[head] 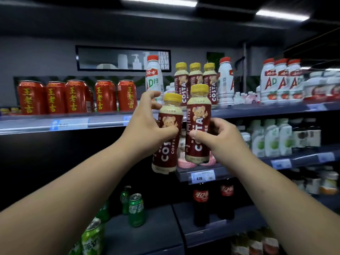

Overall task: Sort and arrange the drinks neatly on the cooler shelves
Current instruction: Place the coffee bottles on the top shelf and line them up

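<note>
I hold two Costa coffee bottles with yellow caps in front of the cooler. My left hand [147, 124] grips the left bottle [168, 142], which tilts a little, thumb across its label. My right hand [219, 137] grips the right bottle [197, 116], upright and slightly higher. The two bottles are side by side, almost touching. Behind them on the top shelf [257, 110] stand three more Costa bottles [196, 78] in a row.
Red herbal tea cans [77, 97] line the top shelf's left side. White AD milk bottles [281, 81] stand at the right, one more [153, 74] left of the Costa row. Lower shelves carry green-label bottles [270, 138], cola bottles [201, 199] and green soda cans [136, 208].
</note>
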The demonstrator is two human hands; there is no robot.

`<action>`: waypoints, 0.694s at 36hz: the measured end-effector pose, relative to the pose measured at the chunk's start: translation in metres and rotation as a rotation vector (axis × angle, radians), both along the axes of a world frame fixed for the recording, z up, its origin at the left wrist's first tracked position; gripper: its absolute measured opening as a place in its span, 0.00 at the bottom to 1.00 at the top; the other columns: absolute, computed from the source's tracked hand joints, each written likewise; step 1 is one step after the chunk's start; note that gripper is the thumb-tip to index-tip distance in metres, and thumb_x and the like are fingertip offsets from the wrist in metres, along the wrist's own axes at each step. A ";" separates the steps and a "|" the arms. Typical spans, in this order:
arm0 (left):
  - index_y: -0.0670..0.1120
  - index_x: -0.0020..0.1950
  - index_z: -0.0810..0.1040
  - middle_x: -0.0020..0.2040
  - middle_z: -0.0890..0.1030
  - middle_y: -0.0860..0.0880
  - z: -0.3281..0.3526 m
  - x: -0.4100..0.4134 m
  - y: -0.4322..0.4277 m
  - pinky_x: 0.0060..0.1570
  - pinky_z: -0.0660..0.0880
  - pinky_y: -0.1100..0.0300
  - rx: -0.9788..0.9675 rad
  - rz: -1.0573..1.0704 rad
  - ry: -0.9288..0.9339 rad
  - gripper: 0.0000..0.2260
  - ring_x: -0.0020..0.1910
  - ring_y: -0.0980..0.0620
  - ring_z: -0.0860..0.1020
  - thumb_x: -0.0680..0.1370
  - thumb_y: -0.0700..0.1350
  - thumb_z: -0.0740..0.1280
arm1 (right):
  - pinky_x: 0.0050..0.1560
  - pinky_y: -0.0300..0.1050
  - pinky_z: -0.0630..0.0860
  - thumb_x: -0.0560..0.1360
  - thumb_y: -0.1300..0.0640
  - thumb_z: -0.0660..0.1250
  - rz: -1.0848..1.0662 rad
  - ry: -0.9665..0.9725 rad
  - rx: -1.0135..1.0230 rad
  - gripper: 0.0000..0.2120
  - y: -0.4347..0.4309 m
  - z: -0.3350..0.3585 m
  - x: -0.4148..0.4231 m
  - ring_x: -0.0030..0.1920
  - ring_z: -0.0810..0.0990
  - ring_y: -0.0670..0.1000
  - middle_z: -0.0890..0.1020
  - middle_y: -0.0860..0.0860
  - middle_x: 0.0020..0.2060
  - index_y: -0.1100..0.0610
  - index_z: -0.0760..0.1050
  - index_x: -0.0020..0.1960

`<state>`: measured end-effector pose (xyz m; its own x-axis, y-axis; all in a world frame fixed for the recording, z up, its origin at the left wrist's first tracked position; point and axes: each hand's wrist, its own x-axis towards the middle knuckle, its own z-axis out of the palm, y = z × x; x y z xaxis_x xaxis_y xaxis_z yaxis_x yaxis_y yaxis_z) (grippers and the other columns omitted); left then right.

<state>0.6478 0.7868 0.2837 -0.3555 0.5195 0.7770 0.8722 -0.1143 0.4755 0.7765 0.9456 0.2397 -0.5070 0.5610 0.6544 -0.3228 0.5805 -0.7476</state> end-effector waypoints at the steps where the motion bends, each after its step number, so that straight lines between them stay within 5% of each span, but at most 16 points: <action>1: 0.60 0.69 0.61 0.58 0.73 0.56 0.003 0.005 0.007 0.52 0.80 0.48 0.006 -0.001 0.004 0.35 0.52 0.50 0.80 0.68 0.46 0.76 | 0.54 0.52 0.83 0.69 0.55 0.80 -0.013 0.003 0.011 0.15 0.007 0.003 0.006 0.47 0.87 0.46 0.88 0.45 0.46 0.53 0.83 0.54; 18: 0.57 0.69 0.64 0.58 0.74 0.55 0.042 0.096 0.212 0.58 0.77 0.50 0.191 0.005 0.086 0.33 0.55 0.56 0.77 0.70 0.45 0.76 | 0.53 0.56 0.84 0.69 0.50 0.79 -0.018 0.005 0.138 0.17 0.201 0.050 0.098 0.47 0.87 0.48 0.88 0.47 0.47 0.51 0.82 0.56; 25: 0.50 0.66 0.75 0.53 0.84 0.53 0.042 0.106 0.249 0.53 0.81 0.47 0.227 -0.017 -0.114 0.29 0.51 0.53 0.83 0.65 0.48 0.75 | 0.52 0.56 0.84 0.66 0.48 0.79 0.063 -0.011 0.194 0.18 0.248 0.062 0.097 0.47 0.87 0.49 0.88 0.47 0.47 0.50 0.82 0.54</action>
